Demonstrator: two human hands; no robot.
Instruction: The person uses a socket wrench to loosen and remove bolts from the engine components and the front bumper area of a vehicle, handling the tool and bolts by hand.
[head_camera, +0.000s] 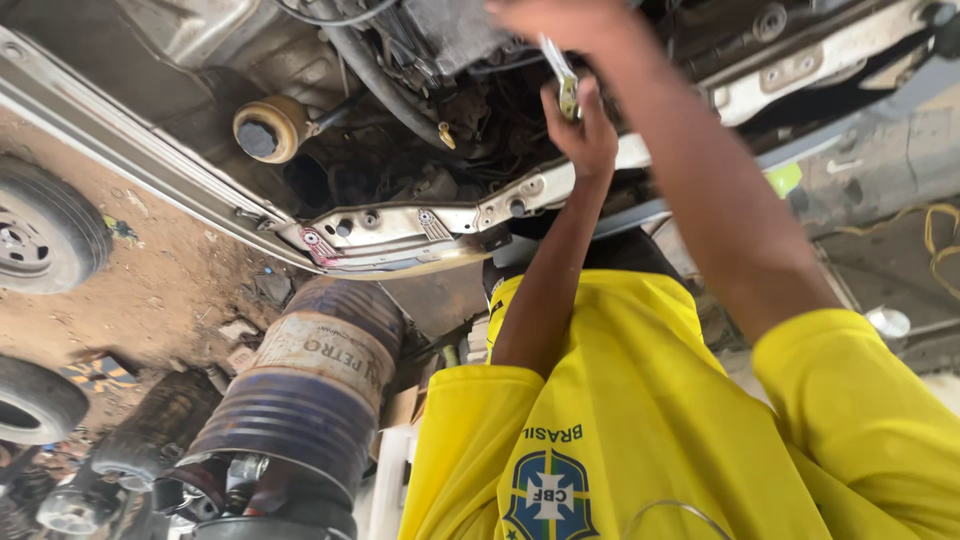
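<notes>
Wrench (562, 78) is up in the engine bay, clamped between both my hands: my left hand (583, 130) grasping its lower end, my right hand (560, 22) closed over its top. Just under my grip, the metal crossbar (400, 228). Well left, a yellowish reservoir (268, 128). Far below, a rusty drum (310, 385) and tires (45, 235).

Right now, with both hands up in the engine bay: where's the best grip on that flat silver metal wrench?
Probably the bare mid-shank of the flat silver metal wrench, between the two hands. The left hand covers its lower end, and the right hand is at its upper end. It stands nearly upright and slightly tilted, so come from the side, pinching across the flat faces.
</notes>
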